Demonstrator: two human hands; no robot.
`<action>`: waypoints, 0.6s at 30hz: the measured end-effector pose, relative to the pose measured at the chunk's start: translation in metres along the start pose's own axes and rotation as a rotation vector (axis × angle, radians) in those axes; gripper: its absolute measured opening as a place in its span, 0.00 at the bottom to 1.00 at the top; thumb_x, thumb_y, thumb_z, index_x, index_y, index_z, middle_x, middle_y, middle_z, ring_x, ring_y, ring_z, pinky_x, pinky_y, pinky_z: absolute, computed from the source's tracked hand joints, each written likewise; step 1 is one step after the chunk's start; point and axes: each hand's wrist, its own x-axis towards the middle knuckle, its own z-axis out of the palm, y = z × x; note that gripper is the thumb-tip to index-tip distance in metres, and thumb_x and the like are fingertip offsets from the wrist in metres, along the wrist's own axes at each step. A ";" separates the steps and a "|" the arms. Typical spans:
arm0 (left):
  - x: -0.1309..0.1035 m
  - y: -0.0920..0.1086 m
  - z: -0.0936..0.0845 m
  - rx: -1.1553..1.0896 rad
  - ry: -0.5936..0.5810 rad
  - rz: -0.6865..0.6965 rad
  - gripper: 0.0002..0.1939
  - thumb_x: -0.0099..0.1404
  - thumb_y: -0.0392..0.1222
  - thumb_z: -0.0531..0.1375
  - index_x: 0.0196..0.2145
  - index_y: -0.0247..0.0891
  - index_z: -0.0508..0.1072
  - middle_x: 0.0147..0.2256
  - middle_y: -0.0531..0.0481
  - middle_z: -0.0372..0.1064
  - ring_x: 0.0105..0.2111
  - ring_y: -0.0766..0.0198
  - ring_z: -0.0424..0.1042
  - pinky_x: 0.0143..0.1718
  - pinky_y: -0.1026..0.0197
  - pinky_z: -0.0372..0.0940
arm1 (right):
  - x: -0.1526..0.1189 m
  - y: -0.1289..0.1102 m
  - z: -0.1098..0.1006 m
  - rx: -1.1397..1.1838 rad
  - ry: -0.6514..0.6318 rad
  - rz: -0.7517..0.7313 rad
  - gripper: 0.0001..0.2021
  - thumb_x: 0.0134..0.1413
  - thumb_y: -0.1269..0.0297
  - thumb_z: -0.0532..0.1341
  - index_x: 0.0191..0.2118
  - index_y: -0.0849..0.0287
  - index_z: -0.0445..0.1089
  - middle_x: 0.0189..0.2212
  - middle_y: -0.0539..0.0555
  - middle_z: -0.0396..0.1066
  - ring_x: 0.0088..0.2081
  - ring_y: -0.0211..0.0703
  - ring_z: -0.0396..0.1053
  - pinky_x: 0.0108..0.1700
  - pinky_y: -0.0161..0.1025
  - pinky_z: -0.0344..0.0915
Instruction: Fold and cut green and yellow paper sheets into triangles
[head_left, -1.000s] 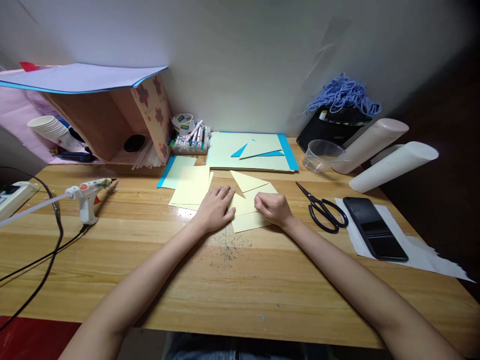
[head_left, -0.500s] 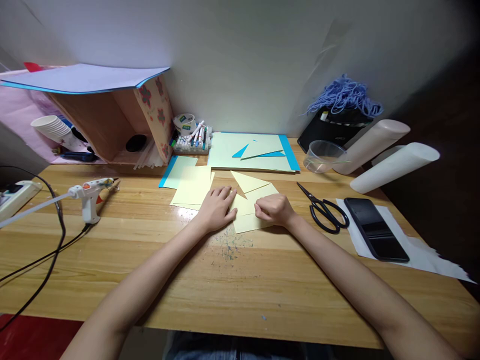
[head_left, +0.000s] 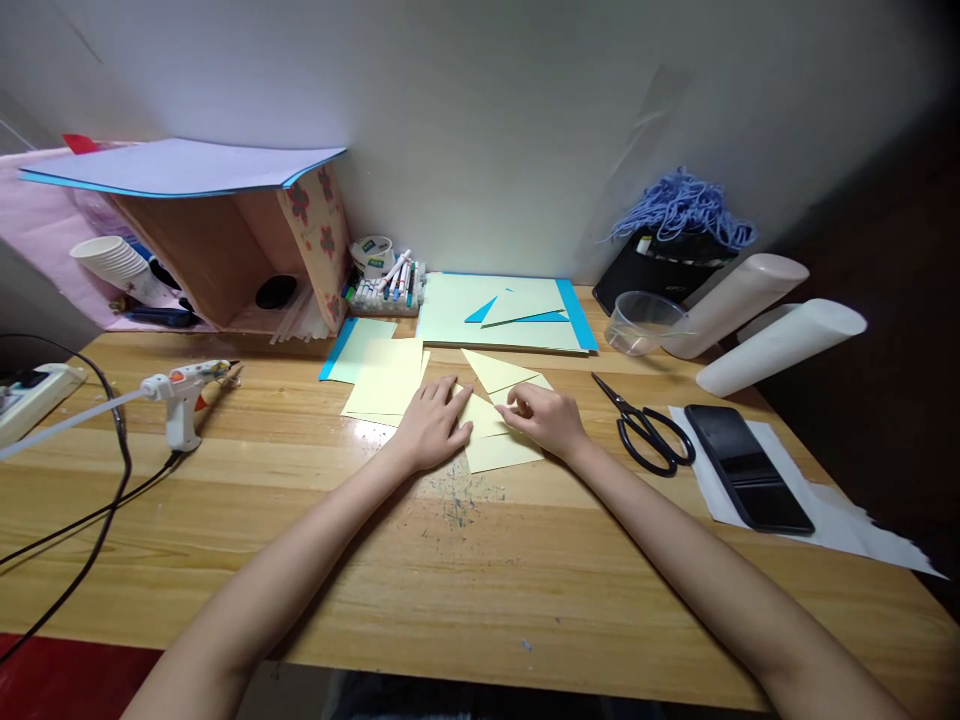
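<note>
Pale yellow paper pieces lie at the middle of the wooden table, overlapping one another. A triangular piece points up and left behind them. My left hand lies flat with fingers spread, pressing on the left part of these papers. My right hand rests over their right part, its fingers curled and pinched at the papers; what is between the fingertips is too small to make out. More pale yellow sheets lie just beyond my left hand, partly over a blue-edged sheet.
Black scissors, a phone on white paper and white rolls stand or lie right. A clear cup is behind the scissors. Behind lie stacked sheets and markers; left are a glue gun and a cardboard box.
My right hand has gone from a closed fist to a pinch, its fingertips moving slightly left over the papers. My left hand stays flat. The whole view has shifted slightly.
</note>
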 end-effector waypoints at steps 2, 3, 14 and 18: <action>0.001 0.000 0.001 0.023 -0.003 -0.034 0.31 0.62 0.51 0.48 0.57 0.27 0.54 0.56 0.34 0.52 0.54 0.49 0.54 0.53 0.51 0.50 | 0.001 -0.004 0.000 -0.017 -0.065 0.060 0.14 0.49 0.50 0.58 0.27 0.57 0.61 0.23 0.48 0.66 0.25 0.37 0.62 0.25 0.33 0.49; 0.001 0.000 0.002 0.034 -0.005 -0.047 0.33 0.62 0.52 0.48 0.57 0.24 0.54 0.56 0.32 0.52 0.54 0.48 0.54 0.54 0.51 0.49 | 0.001 -0.005 0.000 -0.023 -0.094 0.075 0.16 0.47 0.49 0.59 0.27 0.57 0.61 0.24 0.48 0.66 0.26 0.37 0.63 0.25 0.34 0.49; -0.001 -0.007 0.002 0.021 0.119 -0.196 0.28 0.63 0.49 0.48 0.56 0.29 0.54 0.57 0.35 0.50 0.57 0.52 0.49 0.56 0.49 0.45 | 0.002 -0.006 -0.002 0.043 -0.227 0.150 0.13 0.49 0.52 0.57 0.29 0.56 0.58 0.29 0.49 0.67 0.28 0.39 0.63 0.26 0.34 0.48; -0.001 -0.036 -0.001 0.072 0.325 -0.575 0.25 0.63 0.44 0.48 0.54 0.26 0.56 0.51 0.33 0.56 0.52 0.49 0.55 0.52 0.50 0.51 | 0.001 -0.003 -0.002 0.081 -0.232 0.156 0.12 0.50 0.53 0.57 0.27 0.57 0.58 0.27 0.49 0.66 0.28 0.38 0.62 0.26 0.33 0.49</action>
